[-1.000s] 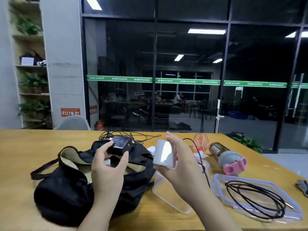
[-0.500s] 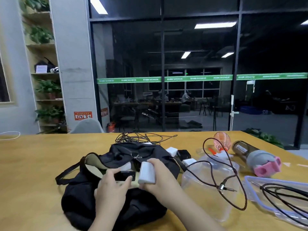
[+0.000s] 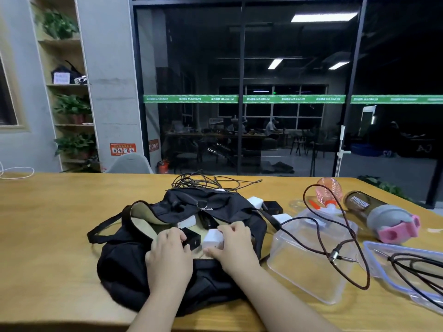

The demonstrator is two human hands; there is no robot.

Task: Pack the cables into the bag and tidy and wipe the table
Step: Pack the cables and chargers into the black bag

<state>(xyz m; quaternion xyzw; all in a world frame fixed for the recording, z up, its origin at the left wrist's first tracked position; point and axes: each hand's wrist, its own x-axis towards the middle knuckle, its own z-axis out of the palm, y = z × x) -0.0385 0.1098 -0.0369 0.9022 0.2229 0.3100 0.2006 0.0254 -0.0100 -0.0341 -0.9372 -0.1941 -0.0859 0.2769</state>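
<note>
1. The black bag (image 3: 167, 271) lies open on the wooden table (image 3: 48, 224) right in front of me, its beige lining showing, and I place everything else by it.
2. My left hand (image 3: 169, 256) reaches into the bag's opening with fingers curled around a black charger block (image 3: 193, 237).
3. My right hand (image 3: 233, 245) is just beside it, also over the opening, pinching a white charger block (image 3: 212, 238); the two blocks sit side by side, nearly touching.
4. Deeper inside the bag I can see another white adapter (image 3: 188, 221) and a dark item beside it.
5. Behind the bag, a tangle of thin dark cable (image 3: 203, 182) rests on the table.
6. At the bag's far right edge lie two white adapters (image 3: 255, 202) and a black one (image 3: 273, 207).
7. To the right of the bag sits a clear plastic container (image 3: 309, 271), with a braided dark cable (image 3: 335, 250) looped over it.
8. Further right of the bag, a blue-rimmed lid (image 3: 374, 259) holds a coiled black cable (image 3: 417, 269).
9. Beyond the container lie a dark bottle with a grey and pink cap (image 3: 383, 216) and a pink ball-shaped item (image 3: 329, 189).
</note>
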